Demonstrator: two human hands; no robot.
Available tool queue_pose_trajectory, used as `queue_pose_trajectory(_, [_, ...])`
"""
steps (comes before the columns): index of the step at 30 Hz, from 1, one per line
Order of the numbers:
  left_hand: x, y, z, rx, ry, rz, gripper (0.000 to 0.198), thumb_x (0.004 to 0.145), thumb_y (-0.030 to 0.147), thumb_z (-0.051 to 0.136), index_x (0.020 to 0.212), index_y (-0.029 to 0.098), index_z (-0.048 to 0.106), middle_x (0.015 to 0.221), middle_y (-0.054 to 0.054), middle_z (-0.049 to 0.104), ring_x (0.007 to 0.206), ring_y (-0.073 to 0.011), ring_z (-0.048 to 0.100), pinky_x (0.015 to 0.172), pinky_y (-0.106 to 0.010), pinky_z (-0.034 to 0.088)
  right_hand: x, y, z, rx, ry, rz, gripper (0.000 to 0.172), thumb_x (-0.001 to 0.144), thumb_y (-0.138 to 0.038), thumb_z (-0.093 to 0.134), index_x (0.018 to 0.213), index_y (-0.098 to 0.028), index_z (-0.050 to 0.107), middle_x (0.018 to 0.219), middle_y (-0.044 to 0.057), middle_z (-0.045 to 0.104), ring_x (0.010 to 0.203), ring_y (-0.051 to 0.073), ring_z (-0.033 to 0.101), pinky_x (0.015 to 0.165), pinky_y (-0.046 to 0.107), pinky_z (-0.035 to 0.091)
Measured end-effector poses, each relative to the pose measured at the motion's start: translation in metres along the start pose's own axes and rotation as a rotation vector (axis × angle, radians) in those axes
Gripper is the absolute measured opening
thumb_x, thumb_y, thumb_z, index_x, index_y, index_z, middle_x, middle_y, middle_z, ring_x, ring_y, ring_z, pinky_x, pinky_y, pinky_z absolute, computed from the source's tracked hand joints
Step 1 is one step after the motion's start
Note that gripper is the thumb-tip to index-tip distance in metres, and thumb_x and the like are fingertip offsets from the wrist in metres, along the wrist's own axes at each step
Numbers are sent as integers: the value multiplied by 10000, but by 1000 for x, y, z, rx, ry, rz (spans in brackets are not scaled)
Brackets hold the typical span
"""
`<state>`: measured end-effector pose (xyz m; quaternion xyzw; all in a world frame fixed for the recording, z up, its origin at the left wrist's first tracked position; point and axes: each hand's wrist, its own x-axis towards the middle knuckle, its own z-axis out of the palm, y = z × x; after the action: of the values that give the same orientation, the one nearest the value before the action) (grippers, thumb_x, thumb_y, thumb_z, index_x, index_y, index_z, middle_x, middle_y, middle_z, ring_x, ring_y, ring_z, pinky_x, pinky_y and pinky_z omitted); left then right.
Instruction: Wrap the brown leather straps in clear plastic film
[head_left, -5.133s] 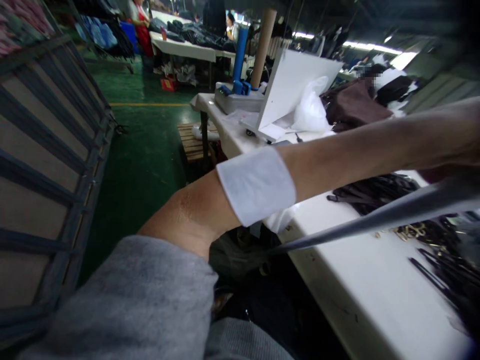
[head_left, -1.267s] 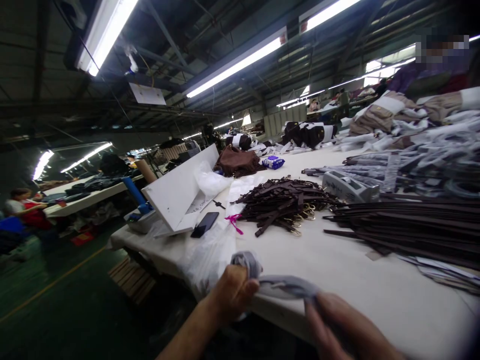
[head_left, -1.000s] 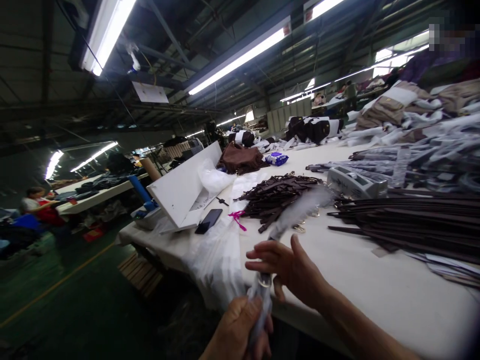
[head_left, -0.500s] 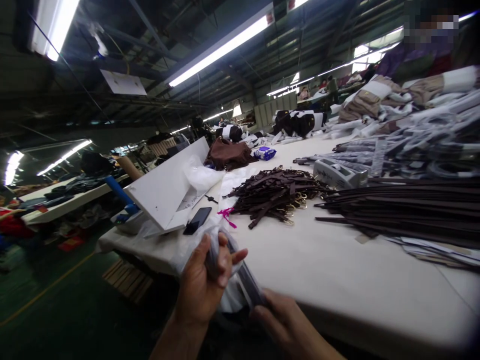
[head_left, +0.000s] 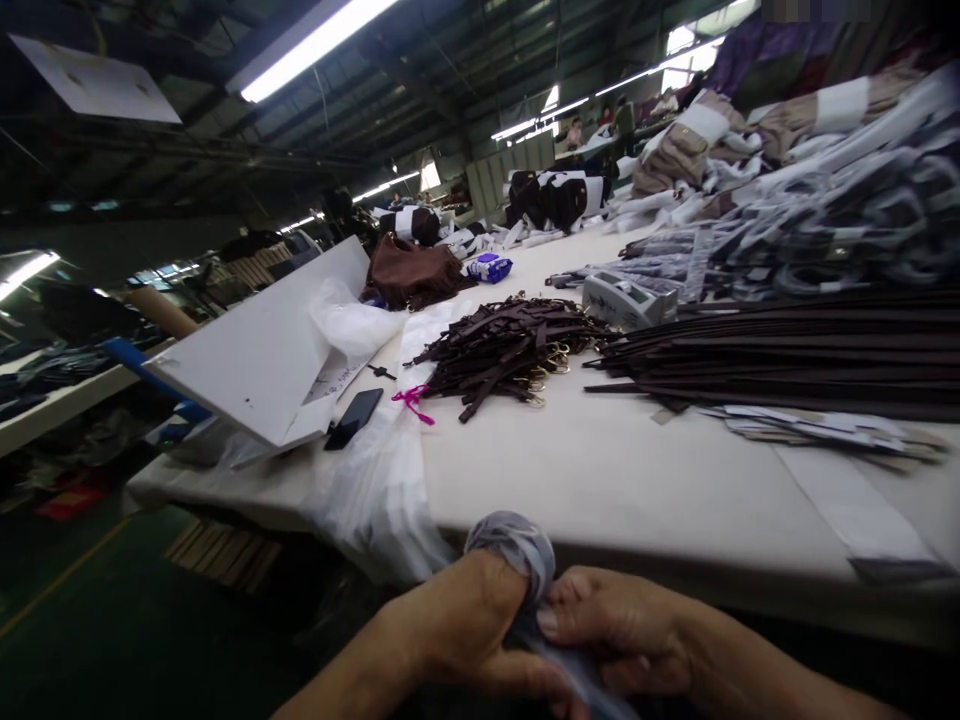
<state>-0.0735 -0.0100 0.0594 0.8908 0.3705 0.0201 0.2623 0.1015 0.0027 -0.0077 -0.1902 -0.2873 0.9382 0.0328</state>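
Note:
Both hands meet just below the near edge of the white work table [head_left: 615, 490]. My left hand [head_left: 465, 625] is closed around a grey wrapped strap [head_left: 514, 545], whose looped end sticks up above the fist. My right hand [head_left: 615, 630] pinches the same strap from the right, fingers pressed together against the left hand. The lower part of the strap runs down out of view between the hands.
On the table lie a heap of short dark brown straps with gold rings [head_left: 502, 345], a long stack of dark straps [head_left: 787, 355], wrapped grey straps [head_left: 825, 230], a tape dispenser [head_left: 622, 300], a phone [head_left: 354, 416], a tilted white board [head_left: 262, 345] and clear plastic bags [head_left: 382, 490].
The camera has tipped down and closer to the table. The hands have come together, and the strap's end is now looped over the left fist instead of held upright.

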Motion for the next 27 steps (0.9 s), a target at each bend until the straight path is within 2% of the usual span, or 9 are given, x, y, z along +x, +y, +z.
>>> queue_pose_trajectory(3, [1,6,2,91,-155,12,404,723,469,628,974,163,547,904,-61,578,797,-207,539,740,-281,429,-19,-15,-14,-200,48,116,286,669,-394,654,655,-122,566,466,-12,566,274,49,412,210,136,117])
queue_pose_trajectory(5, [2,5,4,166,-203,-30,337,734,426,623,925,158,546,891,-63,584,805,-218,537,756,-302,425,-37,-27,-17,-347,205,51,217,741,-346,594,674,-146,540,471,-43,536,285,28,343,247,126,140])
queue_pose_trajectory(8, [9,-1,8,249,-176,-105,262,786,413,557,846,158,545,870,-69,591,801,-229,538,750,-330,425,-63,-34,-10,-779,635,-354,146,832,-300,522,770,-171,552,595,-26,569,434,55,443,383,139,323])
queue_pose_trajectory(10, [18,-4,8,276,-120,-132,263,811,414,521,860,158,554,863,-75,597,804,-234,541,741,-336,423,-71,-27,-1,-1156,805,-623,168,835,-311,543,951,-194,569,782,23,632,623,116,554,564,208,438])
queue_pose_trajectory(13, [32,-3,8,274,-65,-115,240,848,377,463,896,166,566,840,-72,608,792,-225,551,732,-328,417,-64,-13,6,-1492,718,-639,374,806,-238,585,1168,-187,505,1033,102,630,804,204,601,692,293,458])
queue_pose_trajectory(15, [39,0,7,262,-71,-93,240,843,382,461,875,169,565,831,-71,610,786,-228,554,720,-329,417,-57,-11,4,-1565,636,-552,213,835,-168,523,1043,-166,568,956,95,646,755,198,604,642,279,445])
queue_pose_trajectory(18, [43,7,4,226,-103,-80,266,827,421,467,859,170,552,842,-74,610,790,-237,554,711,-338,422,-61,-22,-3,-1527,491,-498,146,882,-164,457,822,-172,589,772,31,628,657,145,575,575,227,400])
queue_pose_trajectory(21, [44,12,2,192,-127,-72,272,838,425,448,869,175,552,842,-65,613,778,-227,558,696,-327,423,-76,-32,-9,-1457,392,-476,119,881,-200,480,850,-179,593,763,8,619,668,128,569,577,204,388])
queue_pose_trajectory(27, [48,15,5,217,-151,68,202,799,355,501,780,170,581,747,-55,617,693,-217,563,631,-306,409,-75,-21,-16,-1504,416,-479,128,892,-225,476,892,-168,591,773,23,628,668,133,573,593,214,409])
